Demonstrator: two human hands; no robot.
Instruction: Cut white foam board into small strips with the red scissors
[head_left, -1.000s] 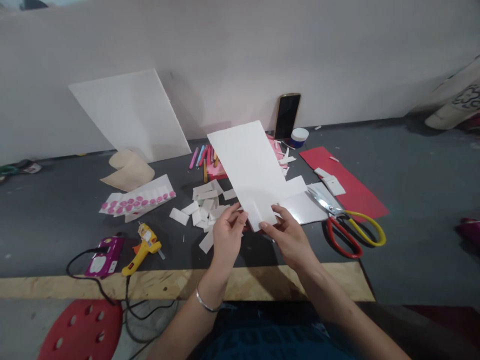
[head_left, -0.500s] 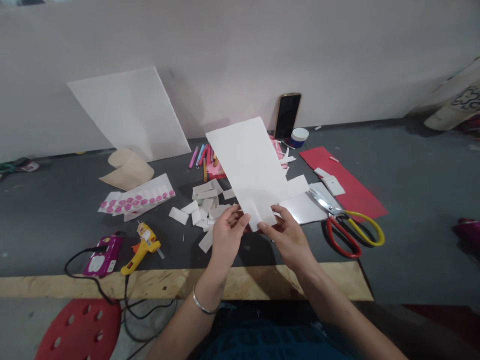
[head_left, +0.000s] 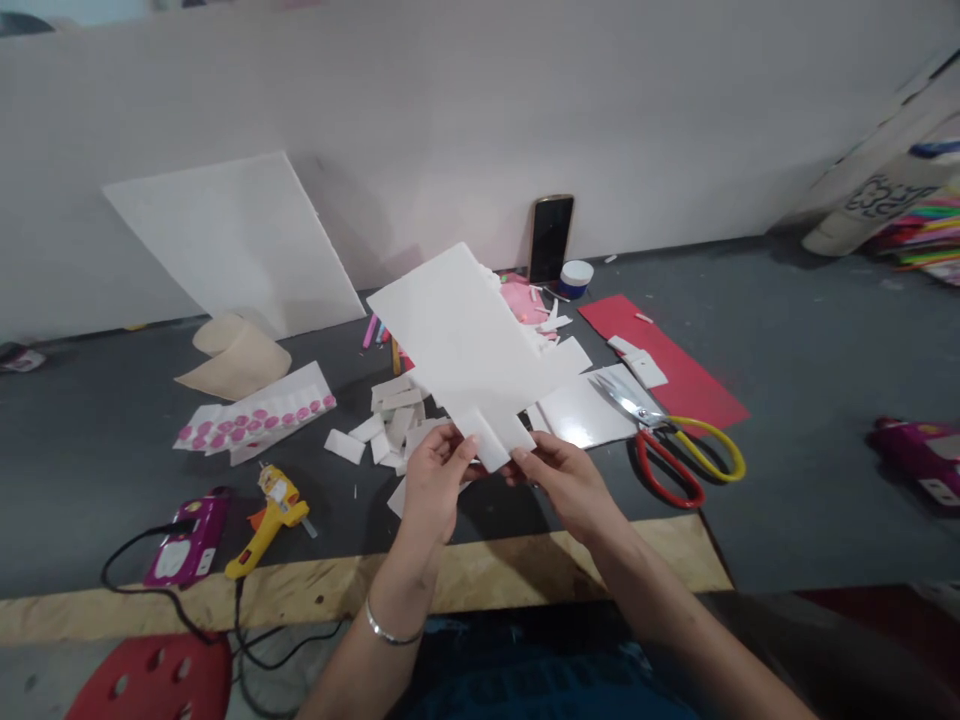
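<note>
Both my hands hold a white foam board piece [head_left: 465,340] tilted up over the table, its narrow tab pointing toward me. My left hand [head_left: 435,475] grips the tab's left side with the thumb on top and fingers curled underneath. On the tab's right side my right hand [head_left: 559,480] pinches the edge in the same way. A fold or raised strip runs along the tab. Under and left of the board lie several small white rectangles [head_left: 386,420]. Scissors [head_left: 645,415] with red and yellow handles rest open to the right, over a glossy white sheet [head_left: 577,405].
A yellow glue gun [head_left: 270,515] and a purple box [head_left: 187,540] with a black cable lie front left. Behind them are a pink-dotted strip [head_left: 259,415] and a curled beige sheet [head_left: 244,355]. A phone [head_left: 551,240], a jar [head_left: 576,279] and red paper [head_left: 675,370] sit beyond.
The board has swung slightly left and its tab now shows a clearer edge between my hands. My view has shifted a little to the right. Both hands still hold the board.
</note>
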